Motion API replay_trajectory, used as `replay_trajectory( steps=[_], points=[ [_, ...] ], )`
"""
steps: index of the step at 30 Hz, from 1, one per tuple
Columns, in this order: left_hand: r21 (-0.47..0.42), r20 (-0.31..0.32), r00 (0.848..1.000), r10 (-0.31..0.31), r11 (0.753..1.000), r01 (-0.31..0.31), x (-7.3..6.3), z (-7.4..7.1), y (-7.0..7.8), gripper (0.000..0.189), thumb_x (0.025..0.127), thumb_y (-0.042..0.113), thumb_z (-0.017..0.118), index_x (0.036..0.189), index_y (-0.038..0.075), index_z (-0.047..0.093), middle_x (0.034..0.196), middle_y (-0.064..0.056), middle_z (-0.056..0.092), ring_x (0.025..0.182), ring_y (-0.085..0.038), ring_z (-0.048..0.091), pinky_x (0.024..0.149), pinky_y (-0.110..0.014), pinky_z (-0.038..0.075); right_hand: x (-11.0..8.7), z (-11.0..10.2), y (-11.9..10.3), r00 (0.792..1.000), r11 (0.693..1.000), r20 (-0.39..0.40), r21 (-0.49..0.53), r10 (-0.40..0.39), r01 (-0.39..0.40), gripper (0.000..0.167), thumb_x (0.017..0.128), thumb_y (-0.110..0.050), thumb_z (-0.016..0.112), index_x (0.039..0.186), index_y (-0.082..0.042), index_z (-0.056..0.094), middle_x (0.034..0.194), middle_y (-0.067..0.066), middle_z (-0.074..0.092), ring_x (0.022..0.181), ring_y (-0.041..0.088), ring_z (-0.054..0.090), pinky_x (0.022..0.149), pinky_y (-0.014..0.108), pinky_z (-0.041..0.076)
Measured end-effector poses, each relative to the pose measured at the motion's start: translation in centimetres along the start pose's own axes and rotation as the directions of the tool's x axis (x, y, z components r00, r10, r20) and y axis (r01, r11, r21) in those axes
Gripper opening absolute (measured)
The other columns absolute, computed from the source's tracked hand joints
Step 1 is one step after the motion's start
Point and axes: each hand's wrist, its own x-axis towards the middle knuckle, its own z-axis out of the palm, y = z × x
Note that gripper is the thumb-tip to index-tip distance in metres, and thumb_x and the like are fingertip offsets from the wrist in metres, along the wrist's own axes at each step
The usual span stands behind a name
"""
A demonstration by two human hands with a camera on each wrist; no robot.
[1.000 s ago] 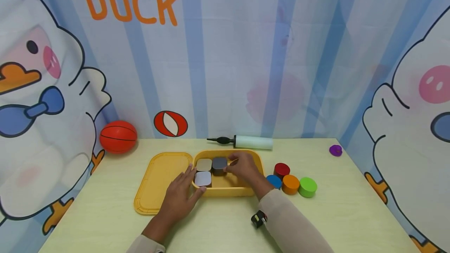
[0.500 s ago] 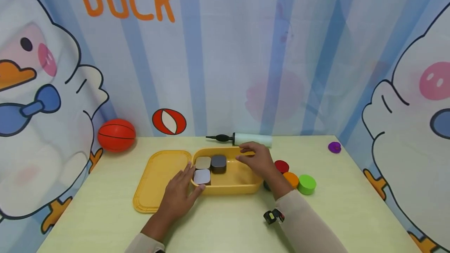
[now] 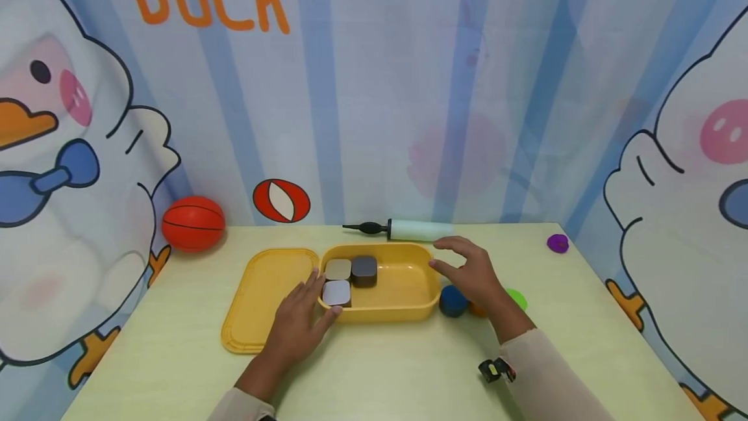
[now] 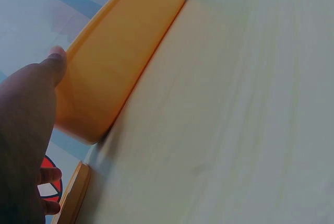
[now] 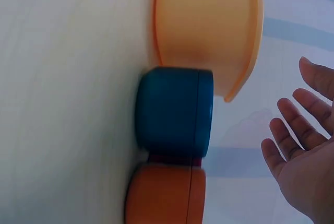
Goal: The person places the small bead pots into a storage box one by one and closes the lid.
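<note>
My left hand rests against the left end of a yellow rectangular box, fingers straight, thumb at the front rim. In the left wrist view, the thumb touches the box's upper edge. Inside the box, small rounded-square pieces in beige, white and dark grey stand together at the left. My right hand hovers past the box's right end with fingers spread, holding nothing. Below it are round lidded tubs: blue, orange and green. A dark red one is mostly hidden.
A flat yellow lid lies left of the box, partly under my left hand in view. Behind the box is a hand pump. A red ball sits at the back left, and a small purple item at the back right.
My right hand has left the dark grey piece, lifted out of the box and moved right over the round tubs, its fingers spreading. The left hand stays at the box.
</note>
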Motion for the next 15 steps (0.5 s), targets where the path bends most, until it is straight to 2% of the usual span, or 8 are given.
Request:
replay_trajectory(
  steps=[3,5,8,15],
  points=[
    [-0.011,0.012,1.000,-0.005,1.000,0.005,0.0,0.1,0.0,0.080,0.106,0.051,0.068,0.168,0.008,0.043,0.179,-0.011,0.034,0.159,-0.046,0.045,0.128,-0.067,0.037,-0.6,-0.7,0.5,1.000,1.000,-0.014,-0.017,0.010,-0.010,0.041,0.100,-0.022,0.083,0.137,-0.008,0.075,0.150,0.016,0.067,0.147,0.041,0.056,0.119,0.067,0.049],
    [-0.017,0.015,1.000,-0.005,1.000,0.006,0.0,0.2,0.1,0.080,0.106,0.051,0.068,0.168,0.008,0.043,0.179,-0.011,0.034,0.158,-0.046,0.045,0.128,-0.068,0.037,-1.0,-1.1,0.8,1.000,0.999,-0.024,-0.041,0.008,-0.009,0.040,0.100,-0.022,0.083,0.136,-0.007,0.075,0.150,0.016,0.067,0.148,0.042,0.054,0.125,0.067,0.043],
    [-0.018,0.019,1.000,-0.007,1.000,0.008,0.1,0.3,0.1,0.080,0.106,0.052,0.067,0.168,0.008,0.042,0.179,-0.010,0.033,0.159,-0.046,0.045,0.128,-0.067,0.037,-1.6,-1.7,1.1,1.000,0.997,-0.025,-0.076,0.012,-0.014,0.041,0.100,-0.023,0.082,0.137,-0.006,0.074,0.151,0.017,0.066,0.149,0.043,0.052,0.125,0.069,0.040],
    [-0.012,0.009,1.000,-0.011,1.000,0.011,0.0,0.0,0.2,0.080,0.105,0.052,0.068,0.167,0.007,0.044,0.179,-0.011,0.035,0.158,-0.047,0.046,0.128,-0.067,0.038,-2.8,-2.7,2.1,0.998,0.992,0.040,-0.115,0.056,-0.051,0.051,0.099,-0.025,0.083,0.145,-0.007,0.069,0.158,0.023,0.059,0.152,0.049,0.048,0.123,0.073,0.040]
  ],
)
